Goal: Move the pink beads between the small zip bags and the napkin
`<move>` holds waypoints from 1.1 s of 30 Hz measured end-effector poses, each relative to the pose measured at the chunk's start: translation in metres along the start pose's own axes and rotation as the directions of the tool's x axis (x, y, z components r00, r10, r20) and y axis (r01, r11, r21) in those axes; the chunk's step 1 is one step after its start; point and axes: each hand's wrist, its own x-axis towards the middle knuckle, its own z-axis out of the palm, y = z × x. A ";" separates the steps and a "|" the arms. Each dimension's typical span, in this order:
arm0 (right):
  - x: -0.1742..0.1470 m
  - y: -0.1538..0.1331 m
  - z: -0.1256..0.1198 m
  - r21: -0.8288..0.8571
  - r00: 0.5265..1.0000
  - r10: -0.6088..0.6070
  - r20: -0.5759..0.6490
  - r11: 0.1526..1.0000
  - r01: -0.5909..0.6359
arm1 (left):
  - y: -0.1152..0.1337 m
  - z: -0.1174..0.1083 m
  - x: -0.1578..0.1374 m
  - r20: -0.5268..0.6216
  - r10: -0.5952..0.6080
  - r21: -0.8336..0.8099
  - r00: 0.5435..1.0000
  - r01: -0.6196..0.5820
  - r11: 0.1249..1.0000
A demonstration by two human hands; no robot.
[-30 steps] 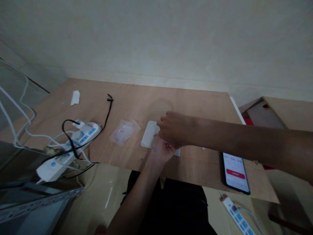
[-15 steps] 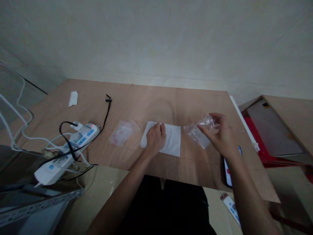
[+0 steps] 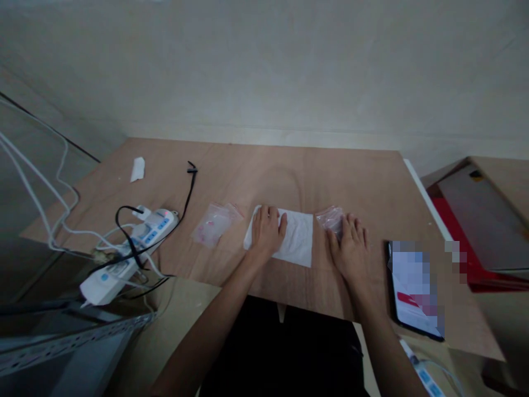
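My left hand (image 3: 267,230) rests flat, fingers spread, on the left part of a white, wrinkled flat sheet or pouch (image 3: 298,238). My right hand (image 3: 351,245) lies palm down on the table with its fingers stretched out. Its thumb side touches a clear plastic zip bag (image 3: 329,218), and part of that bag is hidden by the hand. To the left of the white sheet lies another clear zip bag (image 3: 215,223) with small pinkish marks or bits, too small to make out.
A white power strip (image 3: 124,264) with plugs and tangled cables lies at the table's left. A phone (image 3: 415,292) sits at the right. Farther back left is a white paper scrap (image 3: 138,169). A second power strip (image 3: 427,377) shows below the table's right front edge.
My right hand has lowered the clear bag onto the table and let go, its fingers now flat. The left hand's fingers have spread on the white sheet. The phone shows fully.
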 end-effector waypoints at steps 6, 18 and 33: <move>-0.001 -0.001 -0.003 0.066 0.999 0.001 -0.033 0.998 0.002 | -0.053 -0.067 0.020 -0.076 -0.372 0.321 0.925 0.376 0.869; -0.005 -0.001 -0.009 0.113 0.986 0.062 -0.156 0.993 -0.044 | -0.077 -0.072 0.039 0.157 -0.442 0.441 0.883 0.338 0.831; -0.010 -0.090 -0.044 0.545 0.950 -0.056 -0.307 0.808 0.223 | -0.068 -0.127 -0.004 0.043 -0.295 0.150 0.955 0.285 0.947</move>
